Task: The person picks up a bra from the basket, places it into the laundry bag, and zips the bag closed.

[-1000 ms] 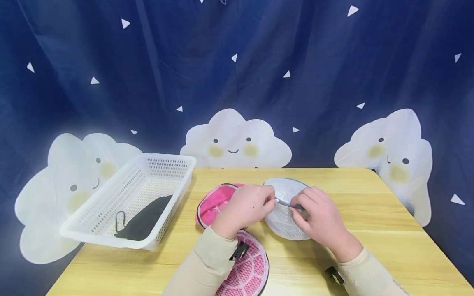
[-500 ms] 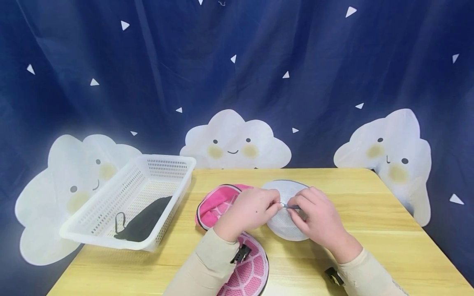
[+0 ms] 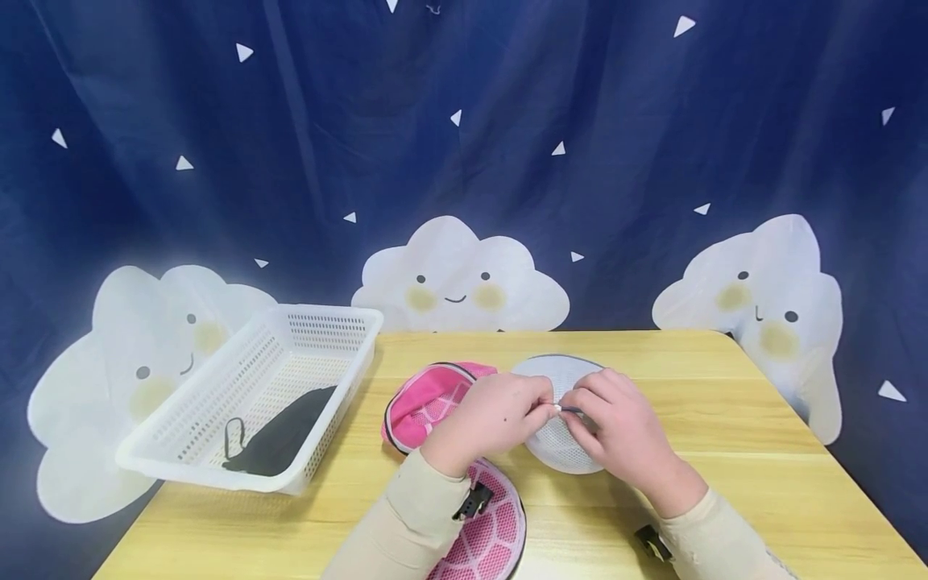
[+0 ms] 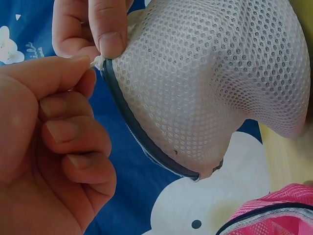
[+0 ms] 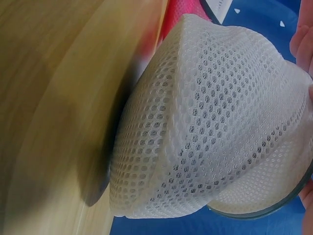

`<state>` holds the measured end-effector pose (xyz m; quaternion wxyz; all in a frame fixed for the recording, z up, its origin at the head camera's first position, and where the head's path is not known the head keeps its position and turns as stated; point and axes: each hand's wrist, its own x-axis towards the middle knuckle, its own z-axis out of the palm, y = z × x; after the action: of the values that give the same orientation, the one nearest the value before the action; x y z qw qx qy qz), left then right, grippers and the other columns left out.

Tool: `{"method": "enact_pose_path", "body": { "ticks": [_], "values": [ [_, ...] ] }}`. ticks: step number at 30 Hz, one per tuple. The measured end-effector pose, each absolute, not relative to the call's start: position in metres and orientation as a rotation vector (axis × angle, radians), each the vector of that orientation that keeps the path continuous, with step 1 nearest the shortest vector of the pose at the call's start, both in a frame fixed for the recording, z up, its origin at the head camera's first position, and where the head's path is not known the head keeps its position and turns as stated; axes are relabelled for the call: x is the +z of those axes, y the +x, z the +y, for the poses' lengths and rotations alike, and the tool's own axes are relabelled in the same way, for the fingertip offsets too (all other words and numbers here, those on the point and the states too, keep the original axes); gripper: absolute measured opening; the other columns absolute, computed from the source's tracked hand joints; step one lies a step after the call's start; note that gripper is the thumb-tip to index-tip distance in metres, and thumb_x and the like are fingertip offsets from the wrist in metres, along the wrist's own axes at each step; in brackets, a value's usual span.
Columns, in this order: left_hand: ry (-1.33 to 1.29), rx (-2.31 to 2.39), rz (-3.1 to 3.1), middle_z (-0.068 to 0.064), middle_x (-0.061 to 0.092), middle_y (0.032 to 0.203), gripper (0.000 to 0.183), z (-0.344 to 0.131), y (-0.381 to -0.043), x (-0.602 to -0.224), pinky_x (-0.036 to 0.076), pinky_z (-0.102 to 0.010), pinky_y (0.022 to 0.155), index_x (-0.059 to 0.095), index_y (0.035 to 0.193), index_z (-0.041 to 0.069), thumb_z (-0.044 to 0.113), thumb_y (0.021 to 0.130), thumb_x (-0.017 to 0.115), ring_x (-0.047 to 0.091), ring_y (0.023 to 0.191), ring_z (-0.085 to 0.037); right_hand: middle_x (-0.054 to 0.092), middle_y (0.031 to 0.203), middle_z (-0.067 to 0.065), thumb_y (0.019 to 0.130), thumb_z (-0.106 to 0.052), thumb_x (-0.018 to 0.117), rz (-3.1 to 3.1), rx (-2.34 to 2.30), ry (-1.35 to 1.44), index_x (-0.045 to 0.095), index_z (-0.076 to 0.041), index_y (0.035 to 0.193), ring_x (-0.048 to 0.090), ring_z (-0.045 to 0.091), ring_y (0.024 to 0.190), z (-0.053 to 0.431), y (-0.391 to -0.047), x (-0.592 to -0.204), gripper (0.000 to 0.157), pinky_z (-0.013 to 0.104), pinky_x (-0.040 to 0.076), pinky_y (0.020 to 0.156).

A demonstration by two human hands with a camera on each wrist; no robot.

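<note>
A white mesh laundry bag (image 3: 565, 447) with a dark grey zipper (image 4: 127, 117) stands at the middle of the wooden table. My left hand (image 3: 500, 419) pinches a small white zipper pull (image 4: 99, 62) between thumb and forefinger, its other fingers curled in. Right beside it, my right hand (image 3: 623, 431) pinches the zipper band near the pull. In the right wrist view the mesh bag bulges close over the table, and only bits of fingers show at the right edge. The zipper's edge curves away below both hands in the left wrist view.
Left of the hands lies an open pink mesh bag (image 3: 413, 407). A round pink mesh piece (image 3: 496, 524) with a dark edge sits partly under my left forearm. A white perforated basket (image 3: 203, 475) at the left holds a black cloth item (image 3: 290, 427).
My left hand has moved to the right and slightly nearer, bringing the pull close to my right hand. The stretch of zipper showing between the hands has shortened. My right hand has barely moved.
</note>
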<state>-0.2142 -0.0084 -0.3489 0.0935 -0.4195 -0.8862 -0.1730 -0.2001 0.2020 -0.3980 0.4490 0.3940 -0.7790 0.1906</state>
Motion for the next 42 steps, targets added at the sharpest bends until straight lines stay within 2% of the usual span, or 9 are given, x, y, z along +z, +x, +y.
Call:
{"method": "enact_pose_path", "body": {
  "ticks": [8, 13, 34, 42],
  "values": [
    [-1.228, -0.531, -2.626, 0.014, 0.044, 0.062, 0.022, -0.0095, -0.2162, -0.3502, 0.035, -0.02, 0.052, 0.055, 0.079, 0.023, 0.027, 0.099, 0.064, 0.043, 0.056, -0.004, 0.06, 0.088, -0.002, 0.104, -0.027, 0.052, -1.924, 0.481, 0.978, 0.066, -0.011, 0.086, 0.055, 0.021, 0.079, 0.2017, -0.1993, -0.3966, 0.028, 0.036, 0.041, 0.074],
    [-1.201, -0.548, -2.642, 0.014, 0.043, 0.061, 0.022, -0.0097, -0.2162, -0.3506, 0.035, -0.02, 0.052, 0.054, 0.078, 0.024, 0.027, 0.098, 0.064, 0.043, 0.056, -0.004, 0.061, 0.087, -0.002, 0.105, -0.028, 0.051, -1.911, 0.493, 0.978, 0.066, -0.011, 0.086, 0.055, 0.021, 0.078, 0.2012, -0.1992, -0.3965, 0.031, 0.036, 0.041, 0.074],
    [-1.132, -0.518, -2.659, 0.015, 0.048, 0.062, 0.02, -0.0139, -0.2174, -0.3481, 0.039, -0.024, 0.054, 0.055, 0.078, 0.025, 0.029, 0.096, 0.065, 0.049, 0.06, -0.007, 0.061, 0.087, -0.002, 0.103, -0.029, 0.055, -1.912, 0.506, 0.967, 0.066, -0.012, 0.085, 0.056, 0.021, 0.078, 0.2001, -0.1985, -0.3983, 0.027, 0.037, 0.042, 0.073],
    [-1.12, -0.526, -2.667, 0.015, 0.048, 0.061, 0.021, -0.0132, -0.2176, -0.3478, 0.039, -0.024, 0.054, 0.055, 0.077, 0.025, 0.028, 0.096, 0.064, 0.048, 0.059, -0.006, 0.061, 0.087, -0.002, 0.099, -0.024, 0.059, -1.907, 0.512, 0.975, 0.066, -0.011, 0.085, 0.056, 0.021, 0.078, 0.2013, -0.1994, -0.397, 0.02, 0.035, 0.041, 0.073]
  ]
}}
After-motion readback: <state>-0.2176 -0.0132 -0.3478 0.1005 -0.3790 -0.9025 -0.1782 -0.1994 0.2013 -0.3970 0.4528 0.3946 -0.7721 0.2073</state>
